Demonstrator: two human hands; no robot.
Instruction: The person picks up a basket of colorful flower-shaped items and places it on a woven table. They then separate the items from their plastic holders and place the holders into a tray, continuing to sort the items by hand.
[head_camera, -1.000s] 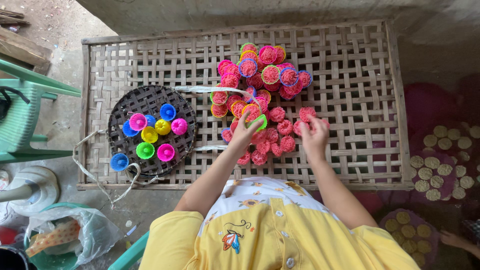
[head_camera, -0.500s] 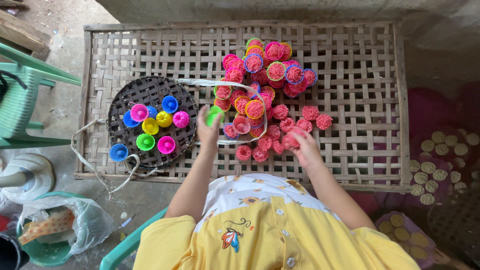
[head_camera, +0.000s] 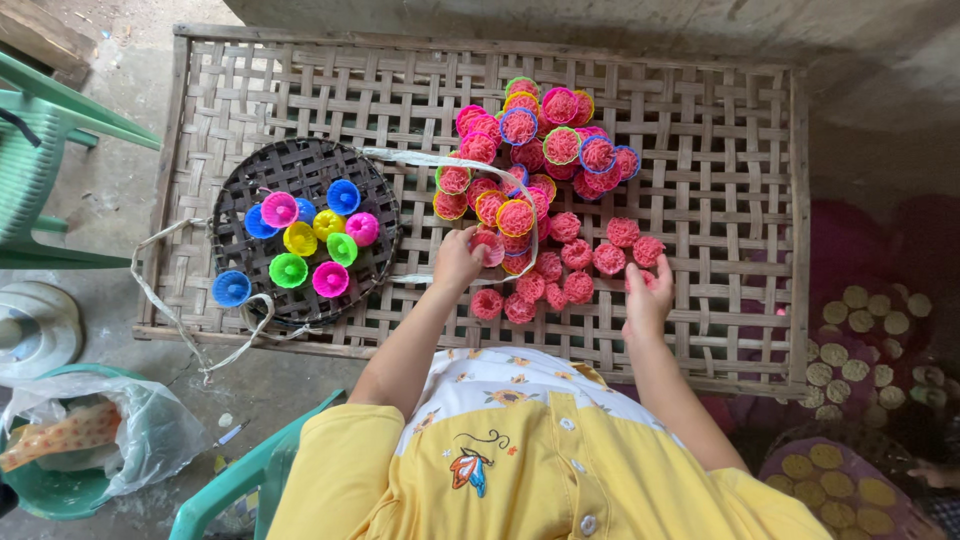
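Pinching red cake (head_camera: 490, 247) | left hand (head_camera: 456, 262) grip closed | right hand (head_camera: 648, 298) grip loose, touching cakes

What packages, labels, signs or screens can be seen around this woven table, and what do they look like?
No labels, signs or screens are in view.
Clear plastic bag: lower left on the ground, crumpled, draped over a green basin, holding something orange patterned.

I have one view only, from the head camera, looking almost straight down from above the person's shoulders at a woven bamboo tray (head_camera: 700, 330) at middling range; the dim right edge is probably floor, though I cannot tell.
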